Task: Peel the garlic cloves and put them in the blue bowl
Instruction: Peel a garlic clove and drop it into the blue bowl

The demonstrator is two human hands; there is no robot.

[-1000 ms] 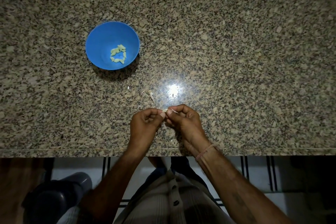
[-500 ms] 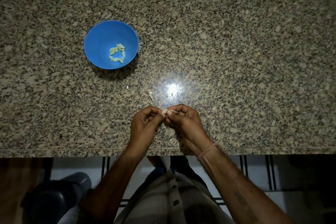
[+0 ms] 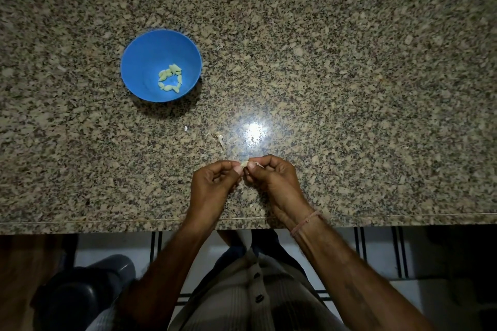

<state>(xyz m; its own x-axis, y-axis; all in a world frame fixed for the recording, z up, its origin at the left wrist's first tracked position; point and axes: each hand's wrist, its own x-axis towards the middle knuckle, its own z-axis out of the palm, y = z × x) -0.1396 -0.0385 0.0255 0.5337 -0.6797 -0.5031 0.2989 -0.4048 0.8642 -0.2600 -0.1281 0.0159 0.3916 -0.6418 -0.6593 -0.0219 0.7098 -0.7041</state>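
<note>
The garlic clove (image 3: 244, 163) in work sits well apart from the blue bowl (image 3: 145, 56), nearer the person than the bowl and off to its right, pinched between the two hands just above the counter. The left hand (image 3: 215, 183) has its fingers curled in, with thumb and forefinger nipping the pale end of the clove. The right hand (image 3: 271, 179) meets it tip to tip, its fingers likewise curled, and it seems to have hold of a thin flap of skin at the clove's other end. So little of the clove shows between the fingertips that I cannot tell how much skin is left on it. Inside the bowl lies a small cluster of peeled cloves (image 3: 170, 78), roughly eight, gathered toward its right side. By that the task looks partly done, with this clove to finish and drop in. A curled skin scrap (image 3: 220, 140) and a small white fleck (image 3: 185, 128) lie on the granite counter (image 3: 349, 88) between the bowl and the hands. I can see no unpeeled cloves waiting anywhere around the bowl, though the speckled stone could easily hide pale bits, and a bright glare (image 3: 254, 131) right of the scrap washes out that patch. A thin thread band (image 3: 305, 223) circles the right wrist. Below the counter edge everything is dim and hard to make out.
</note>
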